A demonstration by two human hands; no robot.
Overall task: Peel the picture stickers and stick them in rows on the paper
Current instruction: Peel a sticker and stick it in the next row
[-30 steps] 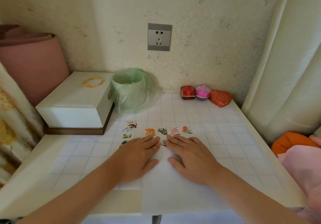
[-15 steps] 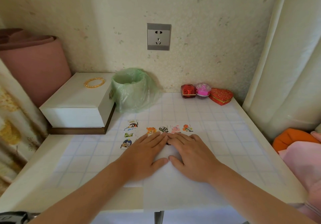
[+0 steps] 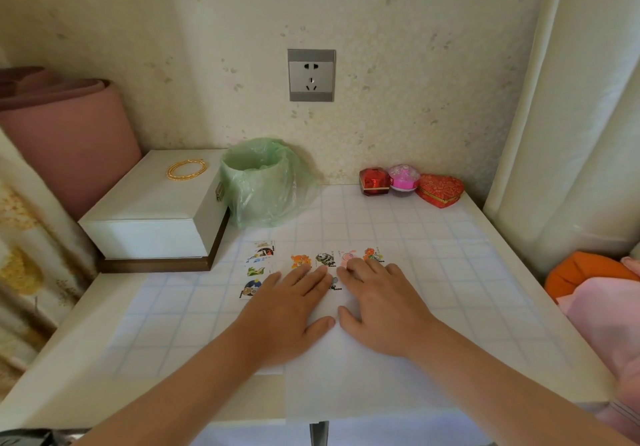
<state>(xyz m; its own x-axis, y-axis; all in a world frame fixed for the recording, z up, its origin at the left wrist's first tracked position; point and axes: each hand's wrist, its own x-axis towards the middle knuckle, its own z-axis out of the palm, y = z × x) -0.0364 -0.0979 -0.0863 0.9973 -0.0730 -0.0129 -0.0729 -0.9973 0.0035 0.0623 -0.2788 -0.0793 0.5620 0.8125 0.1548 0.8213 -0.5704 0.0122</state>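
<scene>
White paper [image 3: 346, 376] lies at the near edge of the counter [image 3: 467, 289], its front margin overhanging. Left hand [image 3: 287, 310] and right hand [image 3: 384, 307] press flat on it, palms down, fingers straight, index fingertips almost meeting over 1 partly hidden sticker [image 3: 334, 283]. Just beyond the fingertips is a row of 4 stickers [image 3: 325, 259], and a sticker strip [image 3: 258, 269] sits to its left. Counter surface: white with a blue grid. Further left is a closed white box [image 3: 156, 210] with a gold bangle [image 3: 186, 169] on its lid. Beside it stands a bin lined with a green bag [image 3: 266, 182], contents not discernible. Against the wall at right are 3 closed trinket boxes [image 3: 402, 177]. On the floral wallpaper above is a grey socket [image 3: 311, 75].
</scene>
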